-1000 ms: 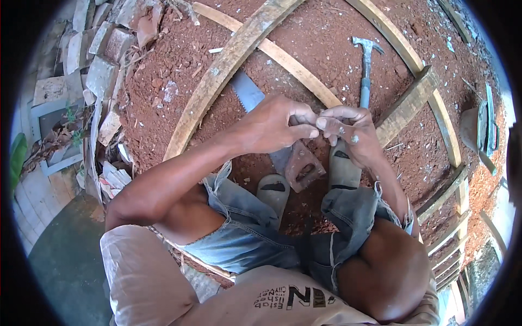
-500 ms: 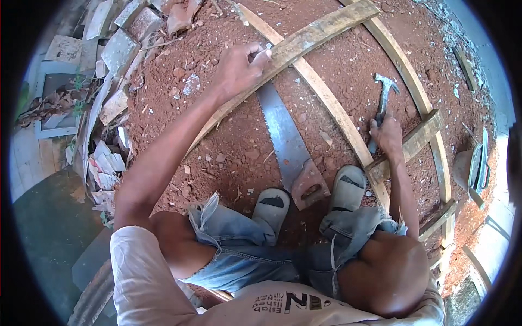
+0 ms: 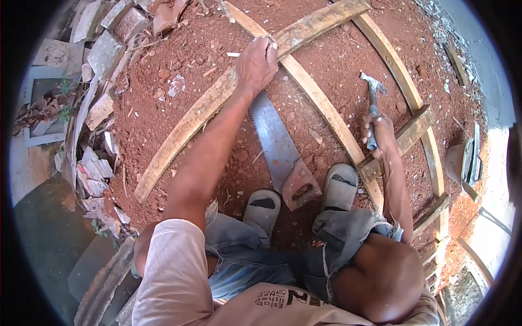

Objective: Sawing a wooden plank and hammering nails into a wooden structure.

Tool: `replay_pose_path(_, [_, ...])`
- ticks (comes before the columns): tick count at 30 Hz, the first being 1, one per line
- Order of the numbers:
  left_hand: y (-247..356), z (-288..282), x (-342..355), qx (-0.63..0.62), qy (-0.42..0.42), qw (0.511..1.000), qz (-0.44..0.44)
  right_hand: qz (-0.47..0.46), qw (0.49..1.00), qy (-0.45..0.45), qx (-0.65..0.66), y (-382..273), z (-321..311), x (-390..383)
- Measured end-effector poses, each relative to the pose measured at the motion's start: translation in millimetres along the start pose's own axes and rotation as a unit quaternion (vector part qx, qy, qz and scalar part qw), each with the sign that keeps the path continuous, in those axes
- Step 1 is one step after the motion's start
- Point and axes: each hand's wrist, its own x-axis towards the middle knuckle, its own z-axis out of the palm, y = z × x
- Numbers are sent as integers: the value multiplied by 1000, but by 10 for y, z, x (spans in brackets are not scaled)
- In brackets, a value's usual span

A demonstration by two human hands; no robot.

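Observation:
My left hand (image 3: 258, 65) is closed over a long wooden slat (image 3: 190, 135), at the spot where it crosses another slat (image 3: 318, 102). A short white stick (image 3: 233, 54) shows beside this hand; whether my fingers hold it I cannot tell. My right hand (image 3: 382, 135) grips a claw hammer (image 3: 373, 98) by the lower handle, its head pointing away from me. Between my hands a handsaw (image 3: 274, 136) lies on the soil, its wooden handle (image 3: 300, 186) near my sandals and its blade tip hidden under the slat and left hand.
Another long slat (image 3: 391, 60) runs along the right, joined by a short crosspiece (image 3: 411, 129). Broken bricks and rubble (image 3: 103, 57) are heaped at the left. My sandalled feet (image 3: 341, 187) stand on loose red soil. A trowel-like tool (image 3: 468, 163) lies far right.
My left hand has shifted across the slat and turned, its forearm now steeper. My right hand still holds the hammer, with its grip slightly changed. The view has shifted a little.

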Motion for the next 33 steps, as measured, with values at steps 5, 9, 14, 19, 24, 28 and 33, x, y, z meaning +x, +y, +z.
replay_pose_path(5, [-9, 28, -4, 26, -11, 1000, 13, -234, 942, -11, -240, -168, 359, -521])
replay_pose_path(9, [10, 21, -25, 41, 33, 998, 42, -331, 872, -71, -353, -434, 716, -616])
replay_pose_path(14, [1, 2, -45, 38, 10, 997, 61, -295, 825, -75, -476, -693, 1098, -514])
replay_pose_path(19, [-58, 43, -66, 52, 30, 995, 74, -271, 873, -117, -388, -721, 1100, -710])
replay_pose_path(24, [-60, 45, -70, 50, 44, 994, 87, -422, 839, -117, -324, -709, 1175, -677])
replay_pose_path(28, [-25, 23, -63, 53, 32, 994, 85, -278, 800, -80, -526, -798, 1177, -610])
replay_pose_path(33, [-4, 9, -82, 50, 10, 997, 64, -340, 891, -93, -285, -829, 1115, -760])
